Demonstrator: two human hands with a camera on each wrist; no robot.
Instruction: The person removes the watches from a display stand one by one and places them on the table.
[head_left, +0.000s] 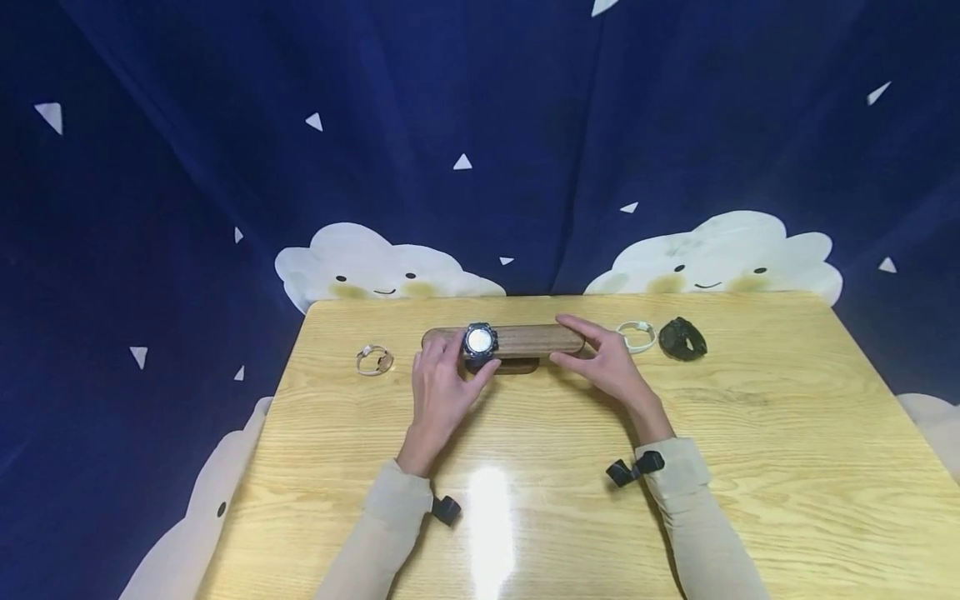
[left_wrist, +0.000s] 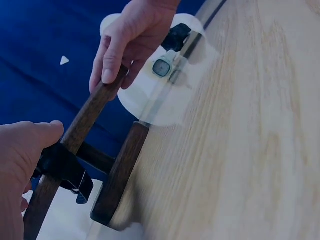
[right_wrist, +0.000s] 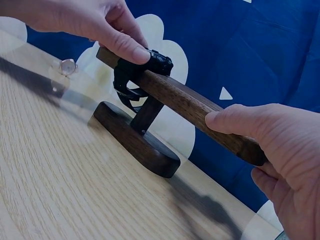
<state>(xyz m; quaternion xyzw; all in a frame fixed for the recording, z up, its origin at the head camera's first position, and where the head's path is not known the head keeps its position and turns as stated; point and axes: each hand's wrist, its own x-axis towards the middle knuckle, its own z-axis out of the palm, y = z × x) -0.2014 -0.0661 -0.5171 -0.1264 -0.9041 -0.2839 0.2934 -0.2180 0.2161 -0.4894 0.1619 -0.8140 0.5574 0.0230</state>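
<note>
A wooden T-shaped watch stand (head_left: 536, 340) stands near the back of the table, its bar raised on a post above a dark wooden base (right_wrist: 135, 142). A black wristwatch (head_left: 480, 340) with a round dial is around the bar, left of the post, its strap hanging below in the right wrist view. My left hand (head_left: 442, 387) holds this watch, with the thumb against its case. At the bar's other end, my right hand (head_left: 609, 362) grips the wood between thumb and fingers; some of those fingers are hidden behind the bar.
A white watch (head_left: 637, 336) and a bulky black watch (head_left: 682, 339) lie right of the stand. On the left is a small watch with a pale band (head_left: 374, 360). Behind the wooden table (head_left: 772, 400) hangs a blue curtain (head_left: 420, 100) with clouds.
</note>
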